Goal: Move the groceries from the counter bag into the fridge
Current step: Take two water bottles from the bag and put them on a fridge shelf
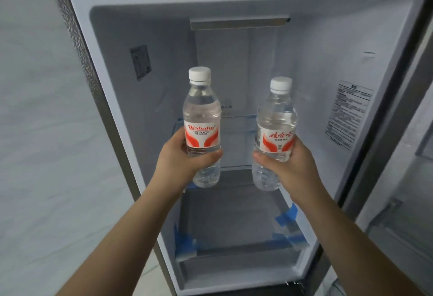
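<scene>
A: The person stands at the open fridge point(386, 37) with 2 water bottles held upright in front of its cavity. The left hand point(180, 157) has its fingers point(210, 155) curled round the left bottle point(202, 117) just below the label; the right hand point(288, 166) grips the right bottle point(276, 127) the same way, thumb across the front.

B: And the shelves?

A: A glass shelf point(236, 117) sits behind the bottles, another lower down, and a drawer point(234, 225) below with blue tape point(284, 216) at its corners. Nothing is seen stored inside. The counter bag is not in view.

B: So how should the person set them down well?

A: Probably carry both bottles forward level, keep them vertical, and lower each base flat onto the shelf before loosening the grip. Placing them apart, towards the back, likely leaves room for later groceries. The risk seems to be knocking a base against the shelf's front edge, so lifting clear of it first looks wise.
</scene>
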A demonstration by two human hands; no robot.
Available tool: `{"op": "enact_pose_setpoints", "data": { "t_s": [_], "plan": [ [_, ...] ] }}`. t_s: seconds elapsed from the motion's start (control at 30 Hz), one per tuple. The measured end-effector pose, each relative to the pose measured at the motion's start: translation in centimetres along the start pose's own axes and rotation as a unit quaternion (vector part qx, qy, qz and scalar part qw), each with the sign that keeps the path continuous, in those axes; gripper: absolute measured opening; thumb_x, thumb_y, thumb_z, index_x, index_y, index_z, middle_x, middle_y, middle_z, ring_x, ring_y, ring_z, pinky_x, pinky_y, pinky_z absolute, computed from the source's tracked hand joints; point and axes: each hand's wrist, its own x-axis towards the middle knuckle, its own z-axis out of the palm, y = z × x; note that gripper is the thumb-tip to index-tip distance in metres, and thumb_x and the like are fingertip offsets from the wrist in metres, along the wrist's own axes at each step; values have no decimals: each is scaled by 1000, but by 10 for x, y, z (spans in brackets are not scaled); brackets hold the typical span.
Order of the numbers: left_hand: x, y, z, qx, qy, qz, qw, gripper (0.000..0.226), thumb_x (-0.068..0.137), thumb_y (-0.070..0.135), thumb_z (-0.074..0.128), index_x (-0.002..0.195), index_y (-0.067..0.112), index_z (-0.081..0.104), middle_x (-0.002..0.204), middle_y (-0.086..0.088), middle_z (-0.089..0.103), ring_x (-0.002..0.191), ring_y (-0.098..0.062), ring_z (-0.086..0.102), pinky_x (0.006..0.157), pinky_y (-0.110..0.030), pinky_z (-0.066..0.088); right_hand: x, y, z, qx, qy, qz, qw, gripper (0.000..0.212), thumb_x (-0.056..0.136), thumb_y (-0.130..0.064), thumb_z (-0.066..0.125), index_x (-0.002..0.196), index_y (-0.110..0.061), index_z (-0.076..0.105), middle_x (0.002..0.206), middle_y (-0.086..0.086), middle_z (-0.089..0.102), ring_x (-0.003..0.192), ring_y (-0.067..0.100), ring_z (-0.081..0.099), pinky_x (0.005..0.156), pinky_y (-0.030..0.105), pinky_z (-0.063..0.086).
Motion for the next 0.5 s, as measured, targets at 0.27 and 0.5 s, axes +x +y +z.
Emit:
{"op": "enact_pose_setpoints", "data": {
  "t_s": [0.27, 0.5],
  "plan": [
    [61, -39, -1, -36, 9, -29, 999, 53, 66, 27, 87, 112, 26, 60, 104, 10, 70, 94, -9, 68, 87, -34, 56, 51, 14, 57, 7, 28, -3, 1000, 59, 68, -30, 84, 119, -23, 56, 112, -6, 67, 99, 11, 64, 84, 31, 54],
    [100, -64, 24, -90, 13, -86, 992, 52, 70, 21, 85, 113, 24, 58, 108, 6, 67, 98, -14, 64, 86, -33, 52, 92, 36, 79, -5, 48, 5, 999, 58, 67, -34, 84, 117, -26, 56, 112, -7, 66, 98, 9, 64, 81, 28, 53]
  ]
}}
